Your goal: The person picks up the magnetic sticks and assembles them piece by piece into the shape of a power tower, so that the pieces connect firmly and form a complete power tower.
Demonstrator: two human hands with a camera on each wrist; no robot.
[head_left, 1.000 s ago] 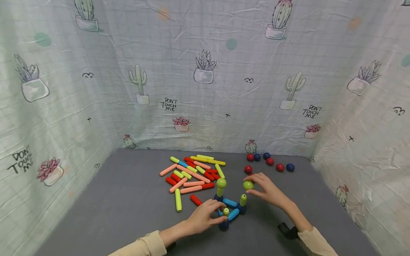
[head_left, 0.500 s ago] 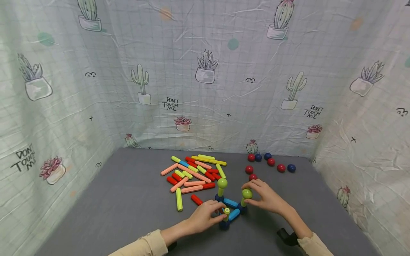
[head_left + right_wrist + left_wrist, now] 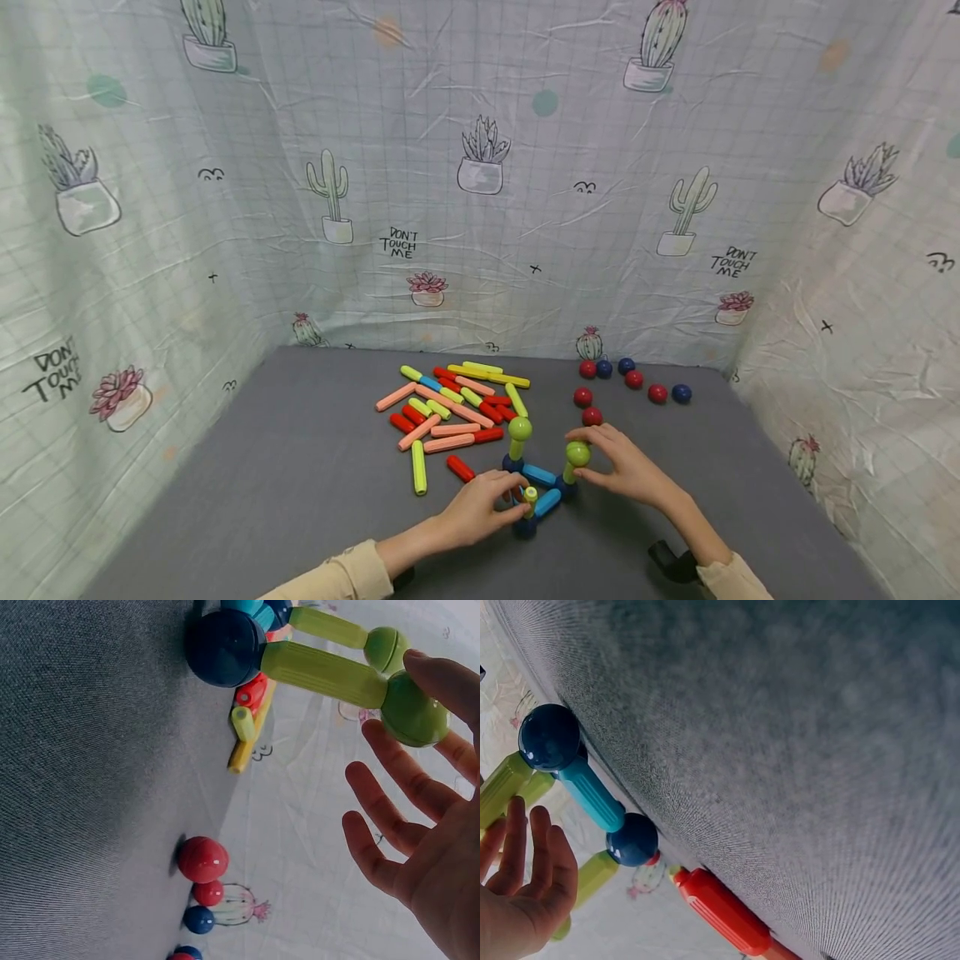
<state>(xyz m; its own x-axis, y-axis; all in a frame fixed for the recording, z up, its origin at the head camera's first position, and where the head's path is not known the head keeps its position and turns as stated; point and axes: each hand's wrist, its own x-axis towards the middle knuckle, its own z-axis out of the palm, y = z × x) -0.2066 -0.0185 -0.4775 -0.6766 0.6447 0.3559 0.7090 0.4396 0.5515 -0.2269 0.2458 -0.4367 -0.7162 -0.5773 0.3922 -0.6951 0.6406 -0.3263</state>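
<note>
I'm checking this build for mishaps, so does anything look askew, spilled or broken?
Nothing looks broken or spilled. The one mismatch is the near green stick, bare on top, while the other two green uprights carry green balls; that seems merely unfinished. The loose sticks lie jumbled, which looks ordinary.

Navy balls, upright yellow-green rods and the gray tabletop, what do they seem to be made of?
Navy balls: glossy, probably hard plastic or lacquered metal; they show bright highlights.
Upright yellow-green rods: likely molded plastic, satin, judging by even ridges and soft sheen.
Gray tabletop: matte, apparently woven cloth; fine thread-like lines show in the wrist views.
</note>
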